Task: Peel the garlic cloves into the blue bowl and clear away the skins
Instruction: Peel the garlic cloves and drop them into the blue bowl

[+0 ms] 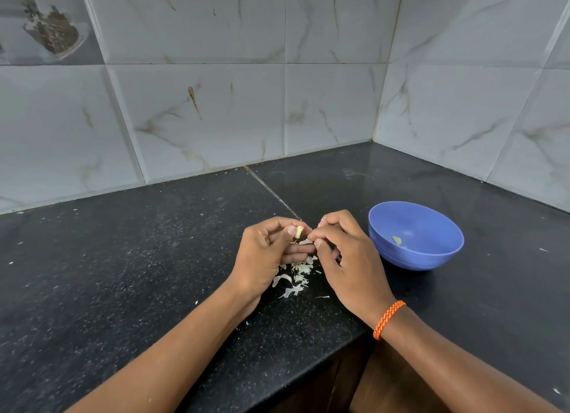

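Note:
A small pale garlic clove [298,232] is pinched between the thumb and fingers of my left hand [267,255], above the black counter. My right hand [345,260] is close against it, its fingertips pinching at the clove's skin. Below both hands lies a scatter of white garlic skins [296,278] on the counter. The blue bowl [431,255] stands to the right of my right hand, with a peeled clove [396,240] inside near its bottom.
The black stone counter [154,273] runs into a tiled corner at the back. Its front edge [308,369] cuts in near my right forearm, which wears an orange braided band [388,319]. Tiny white flecks dot the counter.

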{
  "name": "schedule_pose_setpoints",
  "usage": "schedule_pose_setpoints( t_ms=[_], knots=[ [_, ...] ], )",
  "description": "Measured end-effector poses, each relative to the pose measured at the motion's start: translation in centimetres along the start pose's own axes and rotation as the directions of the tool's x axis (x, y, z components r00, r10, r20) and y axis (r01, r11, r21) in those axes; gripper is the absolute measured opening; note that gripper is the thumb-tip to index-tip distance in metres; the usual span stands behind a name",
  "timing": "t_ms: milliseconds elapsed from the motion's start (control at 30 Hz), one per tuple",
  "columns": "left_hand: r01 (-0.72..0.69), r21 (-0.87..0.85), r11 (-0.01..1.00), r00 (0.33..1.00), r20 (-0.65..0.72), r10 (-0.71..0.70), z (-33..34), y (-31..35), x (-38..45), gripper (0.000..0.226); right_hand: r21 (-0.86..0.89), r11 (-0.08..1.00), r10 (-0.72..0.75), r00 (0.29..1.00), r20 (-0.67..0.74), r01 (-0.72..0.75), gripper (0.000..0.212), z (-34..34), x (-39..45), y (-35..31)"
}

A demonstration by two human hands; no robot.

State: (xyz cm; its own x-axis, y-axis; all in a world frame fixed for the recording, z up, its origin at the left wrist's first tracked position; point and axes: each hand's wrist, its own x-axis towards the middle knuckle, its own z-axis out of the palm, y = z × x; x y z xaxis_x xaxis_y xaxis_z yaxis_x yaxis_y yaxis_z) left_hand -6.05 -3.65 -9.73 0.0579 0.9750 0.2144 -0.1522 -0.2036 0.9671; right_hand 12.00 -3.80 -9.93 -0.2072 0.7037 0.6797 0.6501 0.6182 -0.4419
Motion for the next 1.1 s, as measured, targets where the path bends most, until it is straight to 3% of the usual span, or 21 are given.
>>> schedule_pose_setpoints(
  t_ms=[133, 333, 567, 700, 833, 1100],
  knots=[
    [-0.002, 0.045, 0.999, 1.000, -0.030, 0.003, -0.2, -0.2, 0.1, 0.021, 0.032, 0.999, 0.018, 1.000, 0.003, -0.018, 0.025, 0.1, 0.1, 0.3],
    [-0.093, 0.178, 0.980, 0.990, -0.090, 0.110, -0.3, -0.2, 0.3, 0.017, 0.080, 0.995, 0.060, 0.998, -0.029, -0.057, 0.019, -0.1, 0.3, 0.8],
    [-0.118, 0.157, 0.981, 0.984, -0.114, 0.136, -0.2, -0.1, 0.3, 0.015, 0.066, 0.994, 0.094, 0.995, -0.027, -0.092, 0.022, -0.2, 0.5, 0.4],
    [-0.123, 0.128, 0.984, 0.987, -0.086, 0.134, -0.1, 0.0, 0.2, 0.013, 0.050, 0.995, 0.089, 0.996, -0.005, -0.089, 0.013, 0.0, 0.4, 0.8],
    [-0.115, 0.102, 0.988, 0.989, -0.084, 0.124, -0.2, 0.2, 0.1, 0.014, 0.024, 0.993, 0.111, 0.993, 0.047, -0.112, 0.035, 0.2, 0.4, 1.2],
    [-0.071, 0.067, 0.995, 0.993, -0.093, 0.078, -0.2, 0.4, 0.2, 0.004, 0.115, 0.990, 0.078, 0.995, 0.056, -0.084, 0.029, -0.2, 0.5, 0.6]
  ],
)
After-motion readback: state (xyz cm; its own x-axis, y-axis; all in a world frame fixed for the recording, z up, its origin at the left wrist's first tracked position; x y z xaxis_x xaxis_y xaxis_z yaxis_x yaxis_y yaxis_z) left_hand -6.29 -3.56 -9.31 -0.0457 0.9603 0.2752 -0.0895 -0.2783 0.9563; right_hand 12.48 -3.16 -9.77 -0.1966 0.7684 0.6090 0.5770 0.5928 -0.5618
